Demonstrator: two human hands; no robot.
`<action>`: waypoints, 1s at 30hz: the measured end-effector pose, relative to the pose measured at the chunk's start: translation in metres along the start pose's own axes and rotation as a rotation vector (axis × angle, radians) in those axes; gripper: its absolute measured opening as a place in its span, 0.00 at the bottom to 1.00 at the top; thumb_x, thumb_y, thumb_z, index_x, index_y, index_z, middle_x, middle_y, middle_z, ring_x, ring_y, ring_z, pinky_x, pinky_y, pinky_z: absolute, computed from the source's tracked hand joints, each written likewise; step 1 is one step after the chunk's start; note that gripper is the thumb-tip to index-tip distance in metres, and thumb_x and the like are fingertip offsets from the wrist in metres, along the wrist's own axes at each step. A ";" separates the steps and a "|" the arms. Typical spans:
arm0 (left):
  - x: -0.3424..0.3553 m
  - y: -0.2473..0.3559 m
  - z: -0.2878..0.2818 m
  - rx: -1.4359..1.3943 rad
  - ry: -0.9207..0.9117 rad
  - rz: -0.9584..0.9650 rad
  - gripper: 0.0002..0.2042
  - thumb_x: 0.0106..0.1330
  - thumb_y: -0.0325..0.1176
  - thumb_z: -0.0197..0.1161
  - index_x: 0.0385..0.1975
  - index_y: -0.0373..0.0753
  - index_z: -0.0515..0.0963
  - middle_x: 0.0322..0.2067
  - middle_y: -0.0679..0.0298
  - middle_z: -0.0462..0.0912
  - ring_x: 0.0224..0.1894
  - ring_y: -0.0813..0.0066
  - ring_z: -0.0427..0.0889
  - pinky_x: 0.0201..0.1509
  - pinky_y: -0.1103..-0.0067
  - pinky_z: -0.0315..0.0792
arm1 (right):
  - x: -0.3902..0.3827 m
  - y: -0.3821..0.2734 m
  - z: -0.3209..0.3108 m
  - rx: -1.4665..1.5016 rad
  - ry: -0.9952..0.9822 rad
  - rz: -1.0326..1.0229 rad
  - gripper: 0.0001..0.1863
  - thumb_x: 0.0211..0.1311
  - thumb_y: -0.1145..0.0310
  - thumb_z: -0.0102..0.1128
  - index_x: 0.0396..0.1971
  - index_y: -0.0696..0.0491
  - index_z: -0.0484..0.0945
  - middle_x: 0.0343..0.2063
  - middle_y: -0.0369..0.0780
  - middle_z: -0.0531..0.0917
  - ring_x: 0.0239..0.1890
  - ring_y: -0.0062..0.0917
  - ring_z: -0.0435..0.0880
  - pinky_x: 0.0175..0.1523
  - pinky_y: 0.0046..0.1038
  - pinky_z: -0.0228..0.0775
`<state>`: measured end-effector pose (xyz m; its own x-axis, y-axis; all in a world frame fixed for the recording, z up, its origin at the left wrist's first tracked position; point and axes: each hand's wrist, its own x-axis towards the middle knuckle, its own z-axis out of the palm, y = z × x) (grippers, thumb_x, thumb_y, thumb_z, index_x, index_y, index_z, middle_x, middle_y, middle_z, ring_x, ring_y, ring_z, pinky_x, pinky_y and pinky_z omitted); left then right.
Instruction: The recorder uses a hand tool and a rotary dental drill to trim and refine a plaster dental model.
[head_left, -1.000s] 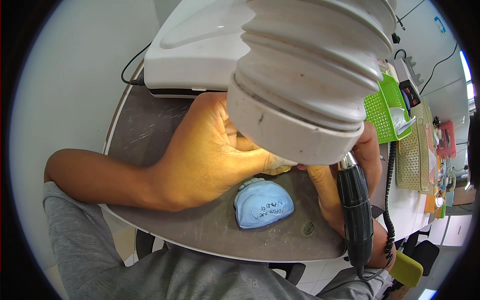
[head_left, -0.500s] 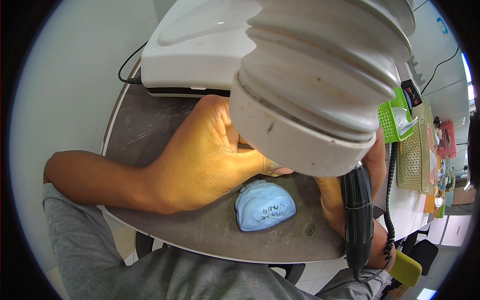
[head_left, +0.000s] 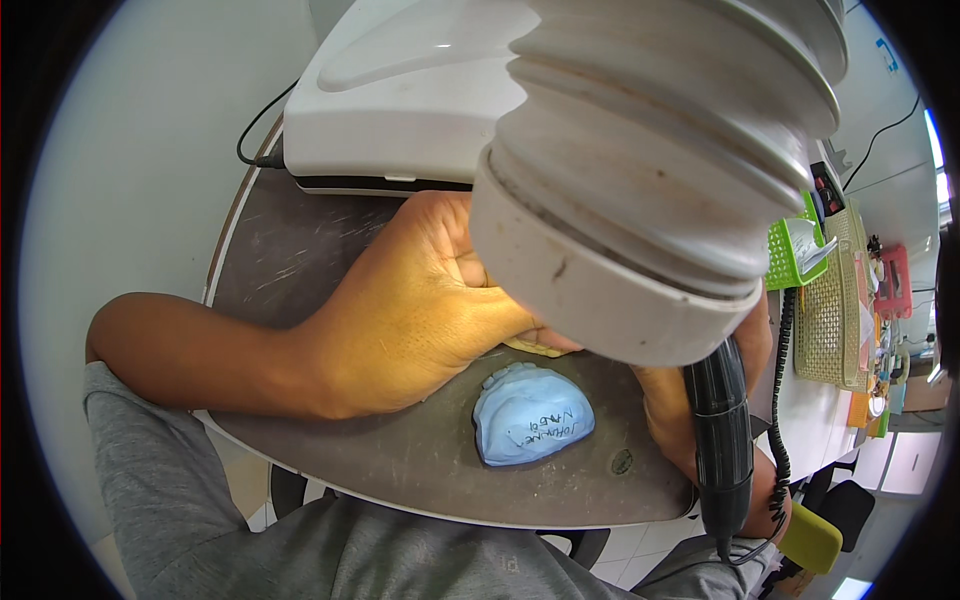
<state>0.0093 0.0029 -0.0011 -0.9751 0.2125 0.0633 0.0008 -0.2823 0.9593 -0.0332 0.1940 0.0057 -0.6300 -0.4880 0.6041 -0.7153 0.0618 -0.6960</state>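
Note:
A wide white ribbed hose [head_left: 620, 260] hangs over the work and hides most of my fingertips. My left hand [head_left: 420, 310] curls in beneath its rim, closed. Under its thumb shows the yellowish edge of a small piece [head_left: 541, 347]; the rest of that piece is out of sight. My right hand [head_left: 668, 410] is wrapped round a black rotary handpiece [head_left: 722, 430], held steeply with its working end hidden under the hose. On the table between my hands lies a light blue dental cast [head_left: 530, 415] with handwriting on it, touched by neither hand.
Behind my left hand stands a white machine housing [head_left: 400, 140]. A coiled black cord [head_left: 782, 400] runs along the right. Farther right are a green basket [head_left: 795, 250] and a cream basket [head_left: 830, 320]. The dark table [head_left: 300, 445] has a curved near edge.
The hose has shifted slightly right in the picture. A yellowish edge shows more clearly under my left thumb. The handpiece is still in my right hand, and the cast lies as before.

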 end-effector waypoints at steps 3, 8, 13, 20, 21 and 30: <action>-0.001 -0.001 0.002 -0.005 0.008 0.052 0.06 0.59 0.20 0.60 0.36 0.30 0.75 0.31 0.62 0.82 0.34 0.80 0.81 0.41 0.85 0.77 | -0.001 -0.001 0.000 0.074 0.050 0.082 0.16 0.51 0.79 0.66 0.40 0.60 0.73 0.29 0.41 0.77 0.30 0.19 0.76 0.33 0.18 0.69; 0.002 -0.002 -0.001 -0.080 -0.021 -0.043 0.08 0.60 0.20 0.59 0.38 0.30 0.74 0.34 0.61 0.81 0.38 0.78 0.81 0.44 0.83 0.78 | 0.000 0.001 0.001 -0.045 0.075 0.031 0.14 0.50 0.79 0.67 0.38 0.60 0.76 0.28 0.40 0.77 0.28 0.20 0.75 0.32 0.20 0.66; 0.000 0.004 0.002 -0.223 -0.046 -0.082 0.10 0.58 0.20 0.61 0.39 0.29 0.74 0.36 0.60 0.81 0.40 0.76 0.82 0.46 0.82 0.78 | 0.002 -0.002 0.001 -0.032 0.052 0.058 0.14 0.50 0.78 0.66 0.38 0.60 0.77 0.27 0.39 0.77 0.27 0.20 0.74 0.33 0.20 0.66; 0.002 -0.009 -0.006 -0.005 -0.020 -0.009 0.11 0.59 0.21 0.60 0.41 0.29 0.74 0.36 0.60 0.81 0.39 0.75 0.82 0.46 0.80 0.78 | 0.009 0.023 -0.028 -0.235 -0.091 -0.235 0.20 0.48 0.72 0.66 0.44 0.59 0.78 0.22 0.37 0.78 0.25 0.20 0.74 0.30 0.17 0.65; 0.006 -0.014 -0.007 -0.135 -0.060 -0.069 0.10 0.59 0.21 0.60 0.41 0.29 0.74 0.36 0.59 0.82 0.39 0.75 0.82 0.46 0.80 0.78 | 0.010 0.019 -0.028 -0.240 -0.093 -0.234 0.20 0.48 0.72 0.66 0.44 0.59 0.78 0.22 0.37 0.78 0.25 0.20 0.74 0.30 0.17 0.65; 0.004 0.002 -0.007 -0.334 -0.118 -0.157 0.10 0.61 0.21 0.58 0.42 0.30 0.74 0.40 0.60 0.80 0.43 0.75 0.80 0.49 0.79 0.75 | 0.001 -0.015 -0.013 -0.006 -0.020 -0.010 0.19 0.42 0.77 0.72 0.32 0.62 0.70 0.26 0.45 0.79 0.36 0.38 0.84 0.38 0.30 0.79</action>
<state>0.0033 -0.0035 -0.0011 -0.9255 0.3777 -0.0274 -0.2375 -0.5226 0.8188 -0.0275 0.2038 0.0219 -0.6165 -0.5060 0.6032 -0.7237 0.0623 -0.6873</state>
